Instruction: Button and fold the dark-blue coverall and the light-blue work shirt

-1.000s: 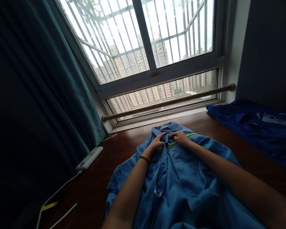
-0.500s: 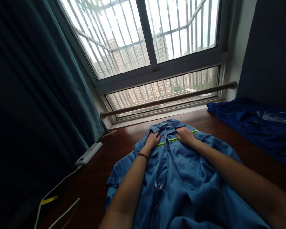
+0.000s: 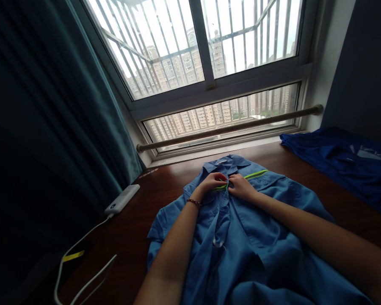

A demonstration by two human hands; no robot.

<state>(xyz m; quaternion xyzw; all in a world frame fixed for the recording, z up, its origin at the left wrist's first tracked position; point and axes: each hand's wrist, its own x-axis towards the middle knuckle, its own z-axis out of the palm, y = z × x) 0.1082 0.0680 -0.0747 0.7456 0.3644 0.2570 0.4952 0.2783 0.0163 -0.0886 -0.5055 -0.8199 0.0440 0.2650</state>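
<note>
Looking down at the dark wooden desk [image 3: 130, 231], we find a blue work shirt [image 3: 247, 241] spread front-up across its middle, collar [image 3: 230, 162] pointing toward the window [image 3: 206, 55] and the hem running out of view at the bottom edge. Our left hand [image 3: 212, 181] and right hand [image 3: 239, 187] meet just below the collar, where the two halves of the shirt front come together. The fingers of both hands are curled in tight and pinch the cloth at that seam, with the knuckles almost touching. We cannot tell whether a button sits between them. A lime-green stripe [image 3: 256, 173] crosses the chest just beyond the right hand, and a short piece of it shows between the two hands. A beaded bracelet [image 3: 193, 202] circles the left wrist.

To the left of the shirt, near the teal curtain [image 3: 57, 110], lies a white power bank [image 3: 122, 198] with a white cable [image 3: 82, 248] trailing toward us. On the far right of the desk, well apart from the shirt, sits a darker blue garment [image 3: 343, 163]. A wooden rod [image 3: 228, 127] runs along the window's base.
</note>
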